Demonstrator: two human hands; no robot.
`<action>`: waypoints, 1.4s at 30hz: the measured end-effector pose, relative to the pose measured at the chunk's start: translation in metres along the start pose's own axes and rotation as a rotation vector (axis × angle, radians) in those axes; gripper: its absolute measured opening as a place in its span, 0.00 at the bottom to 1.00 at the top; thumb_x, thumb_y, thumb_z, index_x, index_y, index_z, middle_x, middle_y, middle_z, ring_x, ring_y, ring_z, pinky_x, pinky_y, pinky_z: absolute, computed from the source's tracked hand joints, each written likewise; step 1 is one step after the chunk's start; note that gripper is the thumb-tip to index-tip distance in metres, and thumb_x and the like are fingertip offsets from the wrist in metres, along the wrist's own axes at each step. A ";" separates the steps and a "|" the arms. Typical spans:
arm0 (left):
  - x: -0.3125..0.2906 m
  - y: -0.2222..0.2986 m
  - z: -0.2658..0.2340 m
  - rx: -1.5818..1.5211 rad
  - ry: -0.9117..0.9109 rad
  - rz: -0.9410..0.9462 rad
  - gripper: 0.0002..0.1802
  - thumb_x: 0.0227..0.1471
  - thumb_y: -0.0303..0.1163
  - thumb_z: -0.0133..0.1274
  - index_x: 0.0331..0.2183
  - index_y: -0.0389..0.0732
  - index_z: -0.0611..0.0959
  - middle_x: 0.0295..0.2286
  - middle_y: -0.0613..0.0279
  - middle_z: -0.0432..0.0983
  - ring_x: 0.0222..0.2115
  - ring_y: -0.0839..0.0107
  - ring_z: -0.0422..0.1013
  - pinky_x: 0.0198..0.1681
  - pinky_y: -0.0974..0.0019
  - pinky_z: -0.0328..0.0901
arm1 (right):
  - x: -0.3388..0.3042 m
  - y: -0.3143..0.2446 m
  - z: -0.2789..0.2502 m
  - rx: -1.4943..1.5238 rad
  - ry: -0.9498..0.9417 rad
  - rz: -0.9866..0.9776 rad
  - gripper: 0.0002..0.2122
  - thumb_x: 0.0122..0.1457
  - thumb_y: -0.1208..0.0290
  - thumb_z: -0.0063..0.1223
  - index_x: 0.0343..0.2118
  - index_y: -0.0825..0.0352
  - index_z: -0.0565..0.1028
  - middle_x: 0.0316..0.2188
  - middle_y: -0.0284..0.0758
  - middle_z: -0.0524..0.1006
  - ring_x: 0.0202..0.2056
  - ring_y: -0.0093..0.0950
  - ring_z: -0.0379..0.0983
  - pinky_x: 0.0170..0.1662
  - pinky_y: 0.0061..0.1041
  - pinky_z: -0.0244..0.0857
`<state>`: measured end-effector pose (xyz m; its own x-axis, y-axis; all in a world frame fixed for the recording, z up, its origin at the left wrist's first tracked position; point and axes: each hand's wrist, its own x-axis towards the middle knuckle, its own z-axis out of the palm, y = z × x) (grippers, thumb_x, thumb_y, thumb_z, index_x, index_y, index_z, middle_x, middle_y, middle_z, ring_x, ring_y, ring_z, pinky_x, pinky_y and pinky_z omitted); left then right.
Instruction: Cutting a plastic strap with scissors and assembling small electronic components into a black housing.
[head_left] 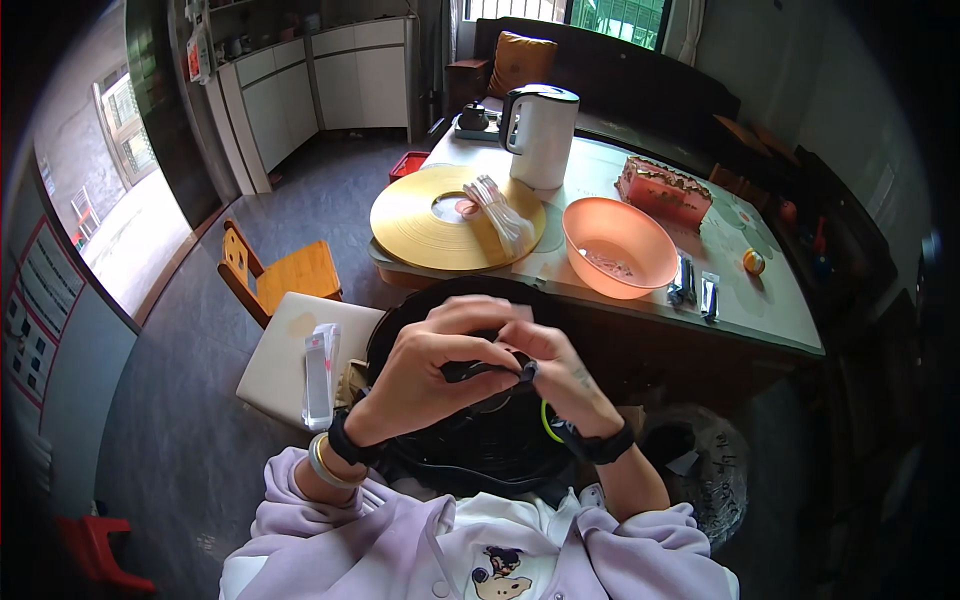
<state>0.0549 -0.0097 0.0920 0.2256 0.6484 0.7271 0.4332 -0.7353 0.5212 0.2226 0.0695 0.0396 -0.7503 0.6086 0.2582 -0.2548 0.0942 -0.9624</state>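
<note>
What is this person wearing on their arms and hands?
Both hands are bare, with no gloves. The left hand has a black band at the wrist and, just below it, a gold and a pale bangle. The right hand has a black wrist strap. Pale lilac sweatshirt sleeves are pushed up on both forearms.

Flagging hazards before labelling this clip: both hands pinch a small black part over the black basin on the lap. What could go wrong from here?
1. The small black part is pinched only at the fingertips of the left hand and right hand; a slip could drop it into the black basin, where it would likely be hard to spot.
2. The clear packets lie near the stool edge, beside the left forearm; an elbow nudge might knock them off.
</note>
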 end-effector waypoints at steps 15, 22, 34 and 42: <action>0.010 -0.022 0.029 -0.580 0.106 -0.889 0.10 0.49 0.28 0.56 0.35 0.34 0.80 0.31 0.56 0.77 0.38 0.75 0.71 0.39 0.74 0.65 | 0.008 0.020 0.013 0.167 0.015 -0.121 0.13 0.58 0.62 0.38 0.31 0.67 0.69 0.27 0.33 0.70 0.26 0.24 0.67 0.31 0.22 0.62; -0.022 -0.076 0.039 -0.792 -0.309 -0.725 0.16 0.53 0.37 0.52 0.38 0.33 0.78 0.27 0.64 0.75 0.30 0.81 0.71 0.34 0.78 0.65 | 0.015 0.004 -0.024 0.834 0.243 -0.163 0.12 0.58 0.65 0.35 0.20 0.62 0.61 0.11 0.27 0.56 0.12 0.20 0.51 0.14 0.20 0.46; -0.036 -0.098 0.028 -0.766 -0.646 -0.862 0.12 0.53 0.33 0.52 0.34 0.33 0.79 0.24 0.68 0.74 0.24 0.82 0.68 0.31 0.79 0.65 | 0.011 0.042 -0.076 0.209 0.628 -0.090 0.11 0.57 0.64 0.39 0.20 0.62 0.63 0.11 0.23 0.54 0.10 0.13 0.47 0.14 0.14 0.38; -0.014 -0.076 0.024 -0.823 -0.421 -0.664 0.10 0.50 0.30 0.55 0.35 0.35 0.82 0.24 0.68 0.74 0.24 0.81 0.68 0.32 0.79 0.64 | 0.012 0.070 -0.063 0.082 0.561 -0.005 0.12 0.58 0.62 0.40 0.23 0.63 0.65 0.11 0.23 0.59 0.11 0.14 0.51 0.15 0.14 0.43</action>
<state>0.0394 0.0422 0.0315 0.5078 0.8586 0.0704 -0.0922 -0.0271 0.9954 0.2343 0.1335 -0.0297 -0.3159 0.9357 0.1572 -0.3206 0.0507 -0.9459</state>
